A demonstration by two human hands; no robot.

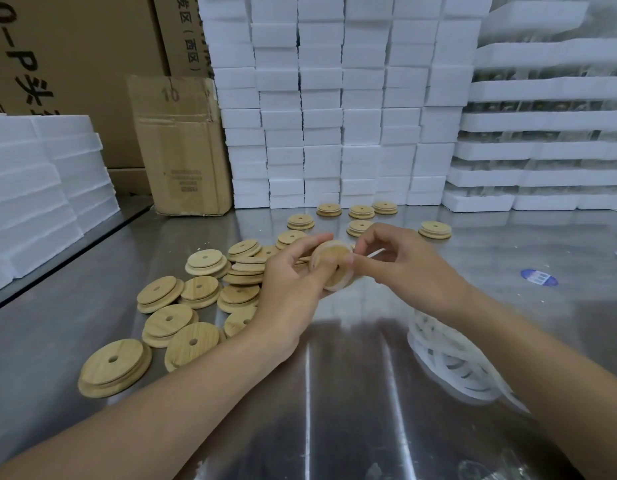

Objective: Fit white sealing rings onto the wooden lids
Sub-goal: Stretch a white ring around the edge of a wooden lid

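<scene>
A wooden lid [329, 259] is being held clear of the bench [334, 393] in the grip of the left hand [293, 275], with fingers curled round its near edge. A sealing ring [347, 284] is being pinched by the right hand [404, 265], just right of that grip. Part of the ring is lying round the lid's rim, and a loose stretch is being drawn out toward the pinch. How far round it is seated cannot be told, because fingers are hiding the far side.

Risks, as judged:
- The seated part is probably being held only by tension. If the pinch is let go early, the ring is likely to spring off the rim.
- A twist may be getting rolled into the band as it is stretched, which would leave it sitting unevenly.
- The left fingers are overlapping the rim, so the ring could be trapped over a fingertip.
- The lid is being gripped at one edge only, so a hard pull rightward could tip it out toward the bare lids [203, 292] lying left of and below the grip.

Spare rings [452, 362] are lying on the bench right of the grip and nearer the person.
</scene>
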